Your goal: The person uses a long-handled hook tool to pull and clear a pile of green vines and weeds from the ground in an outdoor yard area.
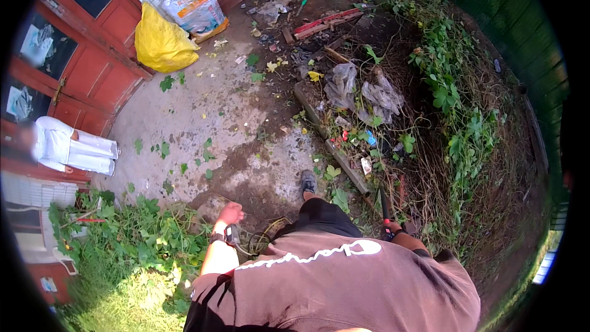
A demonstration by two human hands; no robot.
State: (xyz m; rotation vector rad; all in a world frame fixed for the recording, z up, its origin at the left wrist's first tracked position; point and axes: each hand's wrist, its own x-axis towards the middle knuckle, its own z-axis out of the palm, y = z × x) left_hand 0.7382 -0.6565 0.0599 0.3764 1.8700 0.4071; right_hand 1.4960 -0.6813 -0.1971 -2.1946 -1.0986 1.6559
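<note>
My left hand (231, 214) hangs at my left side with its fingers curled in, and nothing shows in them. A dark device is strapped at that wrist. On the other side, my right hand (392, 227) is closed around a dark, stick-like tool (385, 204) with a little red near the grip. It points forward, away from me, beside the end of a concrete curb (347, 169). The tool's kind cannot be made out. Dry stems and vines (424, 190) lie just right of it.
A person in white (77, 144) stands at the left by red doors (92, 80). Farther off are a yellow sack (161, 40) and a stuffed plastic bag (195, 9). Red-painted boards (326, 23) and plastic sheeting (362, 91) lie ahead. A green fence (522, 31) bounds the right.
</note>
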